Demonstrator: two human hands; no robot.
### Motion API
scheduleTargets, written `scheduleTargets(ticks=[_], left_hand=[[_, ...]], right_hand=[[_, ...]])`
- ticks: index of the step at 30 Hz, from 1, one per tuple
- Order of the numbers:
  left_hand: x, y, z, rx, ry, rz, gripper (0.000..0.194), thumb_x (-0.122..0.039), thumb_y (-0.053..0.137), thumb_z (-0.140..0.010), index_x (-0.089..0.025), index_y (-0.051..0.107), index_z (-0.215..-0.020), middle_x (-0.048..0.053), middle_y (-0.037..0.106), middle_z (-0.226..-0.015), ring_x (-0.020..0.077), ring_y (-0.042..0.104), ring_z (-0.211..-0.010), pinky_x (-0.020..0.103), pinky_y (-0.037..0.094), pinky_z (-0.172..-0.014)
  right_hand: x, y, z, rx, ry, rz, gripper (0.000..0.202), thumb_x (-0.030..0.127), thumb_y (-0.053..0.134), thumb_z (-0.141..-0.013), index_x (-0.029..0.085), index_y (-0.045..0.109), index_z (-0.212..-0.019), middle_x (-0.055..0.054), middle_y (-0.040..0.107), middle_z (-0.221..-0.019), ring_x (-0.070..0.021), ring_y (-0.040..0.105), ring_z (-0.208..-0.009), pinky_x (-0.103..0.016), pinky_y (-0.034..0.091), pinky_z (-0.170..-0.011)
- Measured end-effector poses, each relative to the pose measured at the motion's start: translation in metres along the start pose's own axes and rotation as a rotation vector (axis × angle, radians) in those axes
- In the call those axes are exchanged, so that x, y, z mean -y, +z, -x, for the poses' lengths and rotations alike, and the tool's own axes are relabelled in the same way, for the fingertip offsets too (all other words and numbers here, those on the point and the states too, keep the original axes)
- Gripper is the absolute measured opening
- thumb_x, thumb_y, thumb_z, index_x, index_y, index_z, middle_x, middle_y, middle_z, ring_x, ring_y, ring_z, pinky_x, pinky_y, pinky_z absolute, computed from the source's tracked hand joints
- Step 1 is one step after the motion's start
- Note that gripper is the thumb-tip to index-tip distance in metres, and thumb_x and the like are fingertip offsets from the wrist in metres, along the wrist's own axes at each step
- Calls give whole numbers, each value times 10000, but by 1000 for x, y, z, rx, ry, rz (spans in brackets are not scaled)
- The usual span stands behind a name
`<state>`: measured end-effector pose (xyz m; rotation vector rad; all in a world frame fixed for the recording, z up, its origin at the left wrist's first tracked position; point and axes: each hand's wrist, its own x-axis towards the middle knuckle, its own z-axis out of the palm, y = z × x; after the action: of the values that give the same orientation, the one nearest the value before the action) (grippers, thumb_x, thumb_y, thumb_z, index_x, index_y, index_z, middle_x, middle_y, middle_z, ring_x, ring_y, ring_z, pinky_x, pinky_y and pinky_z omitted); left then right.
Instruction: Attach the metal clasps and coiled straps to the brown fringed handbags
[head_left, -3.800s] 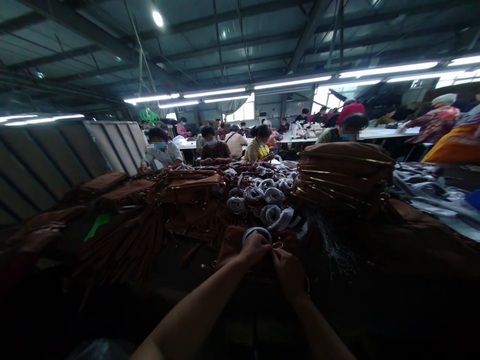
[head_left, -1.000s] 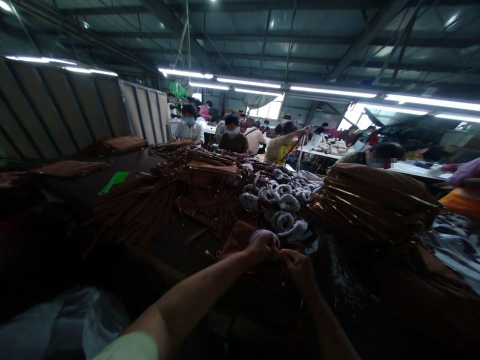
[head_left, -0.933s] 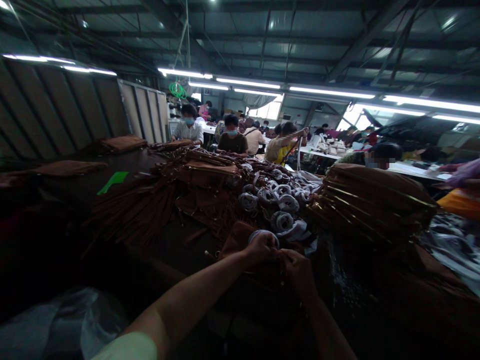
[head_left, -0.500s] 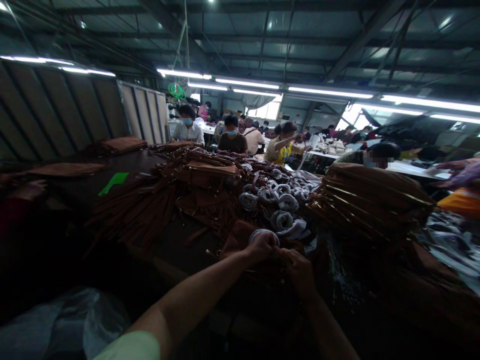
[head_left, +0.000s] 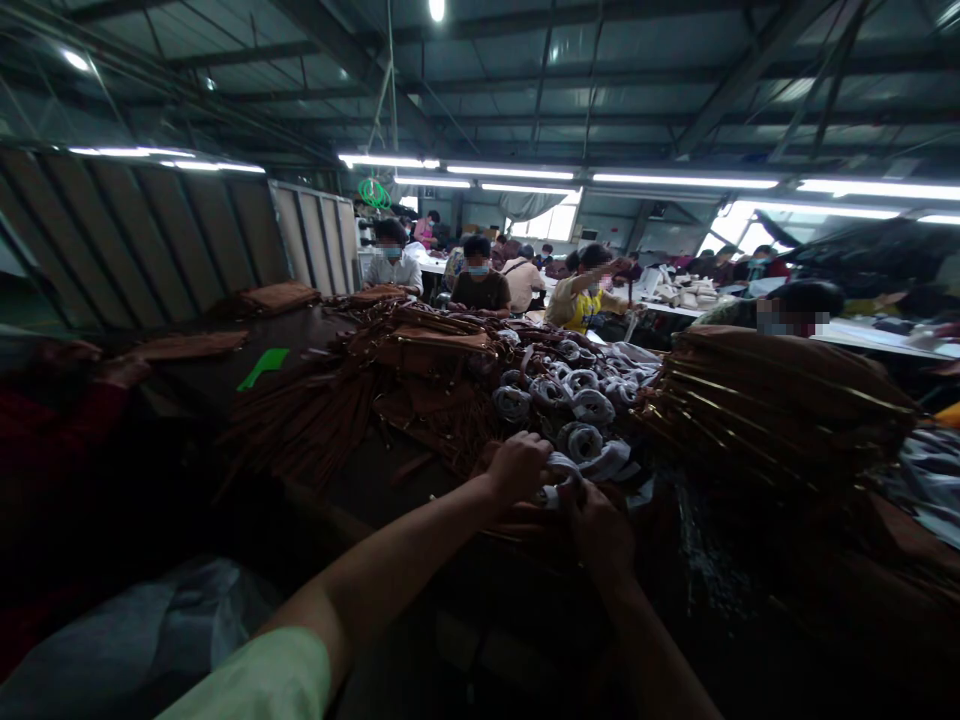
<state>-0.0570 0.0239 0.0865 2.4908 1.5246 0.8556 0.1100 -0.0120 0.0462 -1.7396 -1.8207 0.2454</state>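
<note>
Low in the middle, my left hand (head_left: 517, 468) is closed at the left side of a coiled strap in whitish wrapping (head_left: 564, 466). From the right, my right hand (head_left: 602, 532) closes on the same coil, its fingertips partly in shadow. Beneath both hands lies a brown bag piece (head_left: 517, 520), mostly covered and dark. Just beyond my fingers is a heap of similar wrapped strap coils (head_left: 581, 440).
Brown bags with gold zippers (head_left: 780, 400) are stacked on the right. Brown strips (head_left: 307, 425) and a green piece (head_left: 262, 368) lie on the left of the dark table. A co-worker's hands (head_left: 120, 370) show at far left; several people sit beyond.
The view has shifted, so the scene sits further right. My hands have moved a little apart, and the wrapped coil now shows between them; my left hand has risen slightly.
</note>
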Motion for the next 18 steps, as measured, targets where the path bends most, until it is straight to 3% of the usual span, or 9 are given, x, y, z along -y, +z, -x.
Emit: scheduleTargets(ticks=[3, 6, 9, 11, 14, 18], left_hand=[[-9, -18, 11, -1, 23, 201, 381, -413, 661, -758, -162, 628, -1042, 81, 605, -972, 222, 567, -923, 313, 425, -832], [4, -24, 39, 43, -61, 344, 500, -454, 675, -733, -182, 578, -1140, 54, 591, -1028, 184, 576, -891, 273, 443, -765], [24, -13, 68, 179, -14, 174, 528, -432, 789, -593, -195, 621, -1035, 57, 597, -1005, 217, 570, -920, 277, 442, -748], [30, -5, 75, 281, 99, 28, 395, -378, 770, -637, -199, 640, -964, 59, 611, -961, 221, 584, -888, 279, 442, -726], [26, 0, 60, 296, 180, -152, 108, -228, 554, -835, -160, 634, -865, 84, 625, -865, 209, 605, -812, 290, 442, -702], [10, -7, 20, 106, 56, -298, 197, -78, 396, -869, -104, 586, -911, 140, 612, -891, 217, 608, -810, 308, 450, -684]], right_hand=[[-5, -2, 0, 27, -44, -116, 503, 526, 313, -896, 186, 669, -997, -108, 701, -872, -204, 639, -733, -291, 431, -653], [-21, 0, 2, -14, -124, -253, 468, 436, 319, -896, 148, 650, -1059, -134, 689, -978, -220, 638, -850, -310, 467, -754], [-35, 1, 8, -8, -240, -330, 409, 341, 380, -866, 142, 606, -1142, -136, 658, -1095, -234, 617, -989, -344, 479, -845], [-38, -2, 14, 53, -390, -324, 384, 275, 404, -851, 168, 592, -1168, -112, 643, -1141, -222, 601, -1045, -349, 472, -897], [-34, -9, 21, 172, -683, -184, 394, 168, 403, -842, 202, 588, -1188, -84, 637, -1152, -196, 585, -1069, -325, 460, -920], [-23, -9, 30, 249, -962, 129, 391, 90, 463, -825, 225, 606, -1163, -71, 676, -1001, -186, 598, -920, -286, 475, -788]])
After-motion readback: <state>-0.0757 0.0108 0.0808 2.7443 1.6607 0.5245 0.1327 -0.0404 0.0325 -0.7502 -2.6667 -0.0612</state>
